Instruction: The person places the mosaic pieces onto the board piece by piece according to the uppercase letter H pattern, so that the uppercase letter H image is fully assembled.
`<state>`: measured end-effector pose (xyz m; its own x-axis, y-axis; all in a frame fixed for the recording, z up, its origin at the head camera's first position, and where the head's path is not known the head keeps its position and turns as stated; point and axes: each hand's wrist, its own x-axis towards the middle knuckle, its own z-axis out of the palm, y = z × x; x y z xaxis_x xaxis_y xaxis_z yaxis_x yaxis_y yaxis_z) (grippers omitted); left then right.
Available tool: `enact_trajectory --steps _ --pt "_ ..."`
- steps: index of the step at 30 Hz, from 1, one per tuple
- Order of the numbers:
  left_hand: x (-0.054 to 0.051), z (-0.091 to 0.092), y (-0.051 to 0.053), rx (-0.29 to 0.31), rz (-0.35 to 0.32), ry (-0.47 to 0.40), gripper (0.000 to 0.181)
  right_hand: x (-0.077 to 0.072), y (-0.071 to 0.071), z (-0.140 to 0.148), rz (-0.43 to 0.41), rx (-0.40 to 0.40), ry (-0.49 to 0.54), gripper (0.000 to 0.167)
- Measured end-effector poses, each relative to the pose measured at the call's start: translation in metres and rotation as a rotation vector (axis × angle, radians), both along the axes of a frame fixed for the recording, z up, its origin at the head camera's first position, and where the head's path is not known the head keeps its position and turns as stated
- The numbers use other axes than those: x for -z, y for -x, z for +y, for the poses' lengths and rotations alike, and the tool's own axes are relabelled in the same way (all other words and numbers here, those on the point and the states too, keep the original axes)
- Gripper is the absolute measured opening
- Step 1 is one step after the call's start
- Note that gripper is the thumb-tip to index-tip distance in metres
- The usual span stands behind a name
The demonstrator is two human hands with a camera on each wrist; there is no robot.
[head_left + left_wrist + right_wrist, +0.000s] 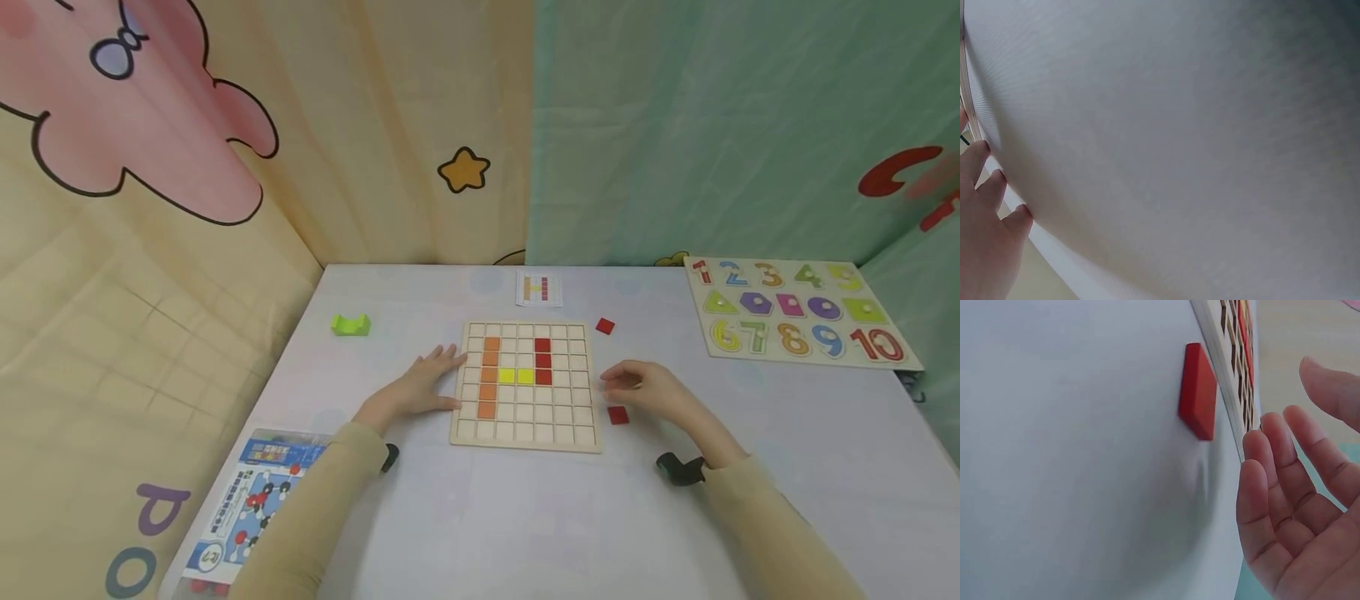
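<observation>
A wooden grid board (489,432) lies on the table with a column of several orange tiles (487,392), two yellow tiles (516,376) in a row and three red tiles (543,362) in a column. My left hand (417,385) touches the board's left edge with spread fingers. To the right of the board hovers my right hand (651,388), its palm bare and the thumb apart from the fingers in the right wrist view. Just below it lies a loose red tile (1199,394). Another loose red tile (605,326) sits near the board's upper right corner.
Behind the board is a small pattern card (539,289). A green block (351,325) stands at the left, and a packaged set (251,508) lies at the front left, partly under the left sleeve. A number and shape puzzle board (802,312) occupies the back right.
</observation>
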<state>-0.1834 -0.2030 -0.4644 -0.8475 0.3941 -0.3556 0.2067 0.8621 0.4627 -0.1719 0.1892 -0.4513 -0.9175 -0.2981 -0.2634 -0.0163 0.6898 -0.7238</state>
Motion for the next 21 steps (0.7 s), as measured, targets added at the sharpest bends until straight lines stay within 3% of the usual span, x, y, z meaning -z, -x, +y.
enact_trajectory --steps 11,21 --pt "-0.002 0.001 0.0 0.009 0.005 0.008 0.089 -0.004 -0.021 0.019 0.001 -0.006 0.012 0.042" --pt "-0.003 0.001 -0.002 0.004 0.009 0.001 0.088 0.002 -0.025 0.023 -0.006 -0.002 0.01 0.042"
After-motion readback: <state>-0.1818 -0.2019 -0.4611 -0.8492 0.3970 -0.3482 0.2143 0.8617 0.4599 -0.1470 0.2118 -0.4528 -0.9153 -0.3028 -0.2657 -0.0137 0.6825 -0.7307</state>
